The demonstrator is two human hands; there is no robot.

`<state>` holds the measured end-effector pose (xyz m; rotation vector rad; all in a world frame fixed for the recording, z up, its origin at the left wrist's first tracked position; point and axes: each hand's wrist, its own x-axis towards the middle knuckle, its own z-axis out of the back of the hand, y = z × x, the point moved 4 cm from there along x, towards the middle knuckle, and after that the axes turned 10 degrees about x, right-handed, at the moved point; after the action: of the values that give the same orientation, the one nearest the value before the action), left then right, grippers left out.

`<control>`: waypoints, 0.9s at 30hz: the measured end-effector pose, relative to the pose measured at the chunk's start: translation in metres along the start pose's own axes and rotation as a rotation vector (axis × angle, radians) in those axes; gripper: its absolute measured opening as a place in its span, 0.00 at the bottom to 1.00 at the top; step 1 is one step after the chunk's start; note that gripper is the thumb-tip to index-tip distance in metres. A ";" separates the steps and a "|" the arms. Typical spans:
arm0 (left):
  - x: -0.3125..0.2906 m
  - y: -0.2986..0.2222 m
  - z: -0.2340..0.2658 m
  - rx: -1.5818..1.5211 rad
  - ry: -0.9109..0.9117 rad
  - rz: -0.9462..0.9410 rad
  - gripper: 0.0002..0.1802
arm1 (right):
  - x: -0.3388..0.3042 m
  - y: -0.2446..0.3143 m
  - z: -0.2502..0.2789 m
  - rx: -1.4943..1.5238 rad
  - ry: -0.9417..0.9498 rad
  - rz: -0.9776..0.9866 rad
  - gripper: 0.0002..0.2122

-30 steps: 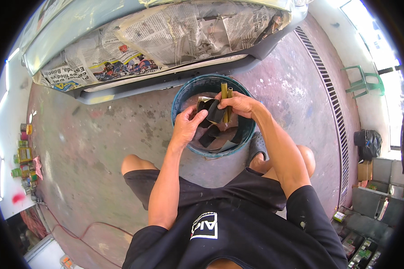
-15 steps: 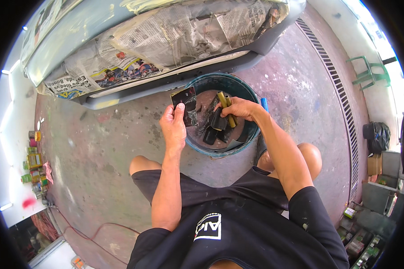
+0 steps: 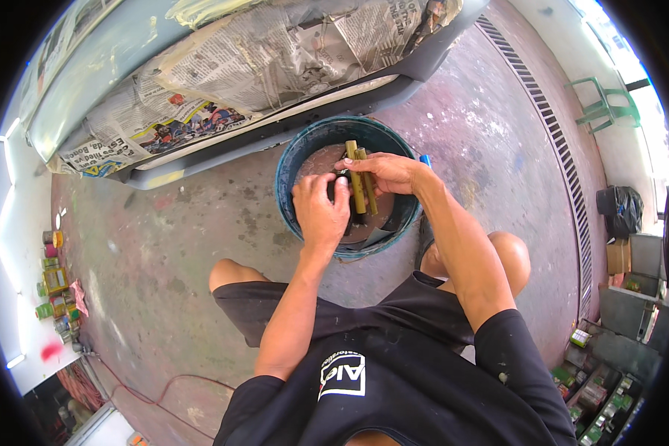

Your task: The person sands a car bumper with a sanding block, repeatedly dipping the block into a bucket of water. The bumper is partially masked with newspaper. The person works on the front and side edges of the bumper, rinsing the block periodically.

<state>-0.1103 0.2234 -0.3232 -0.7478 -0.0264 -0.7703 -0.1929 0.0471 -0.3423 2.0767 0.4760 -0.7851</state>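
Over a dark teal round tub [image 3: 283, 212] holding murky pinkish-brown water [image 3: 321, 160], my two hands come close together. My right hand [image 3: 391, 174] is closed on two olive-yellow tubes [image 3: 358, 195], which stand side by side, slightly tilted. Next to them my left hand [image 3: 322, 213] is curled with its thumb raised, pinching a black sheet [image 3: 337, 183] that is mostly hidden by the fingers. Below the tubes, more dark pieces show in part. A grey sheet [image 3: 379, 239] leans inside the tub's near right wall.
Just beyond the tub lies a large bumper-like car part [image 3: 290, 123] masked with newspaper [image 3: 238, 78]. A blue cylinder end [image 3: 425, 160] stands by the tub's right rim. Paint cans [image 3: 55, 281] and a red hose [image 3: 163, 388] are at left, a floor drain grate [image 3: 546, 119] at right.
My left hand has moved right and over the tub with the black sheet, up against the tubes. My right hand still holds the tubes, now more upright. The view has shifted slightly.
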 end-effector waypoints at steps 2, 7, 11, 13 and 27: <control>-0.001 -0.011 -0.015 -0.179 0.180 0.130 0.14 | -0.001 -0.003 -0.001 0.011 -0.003 0.051 0.27; -0.007 -0.001 -0.042 -0.487 0.333 0.288 0.14 | -0.008 -0.004 -0.001 -0.128 -0.117 0.026 0.27; -0.009 0.026 -0.056 -0.866 0.446 0.441 0.14 | -0.010 0.004 -0.015 -0.072 -0.004 0.071 0.25; -0.007 0.015 -0.052 -0.986 0.488 0.505 0.14 | -0.009 -0.003 0.000 -0.063 -0.001 0.134 0.24; 0.000 0.041 -0.027 -0.949 0.520 0.613 0.15 | 0.004 0.013 -0.014 -0.356 -0.241 0.274 0.17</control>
<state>-0.0903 0.2263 -0.3678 -1.3310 1.0558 -0.3266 -0.1779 0.0511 -0.3312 1.6483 0.1761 -0.7172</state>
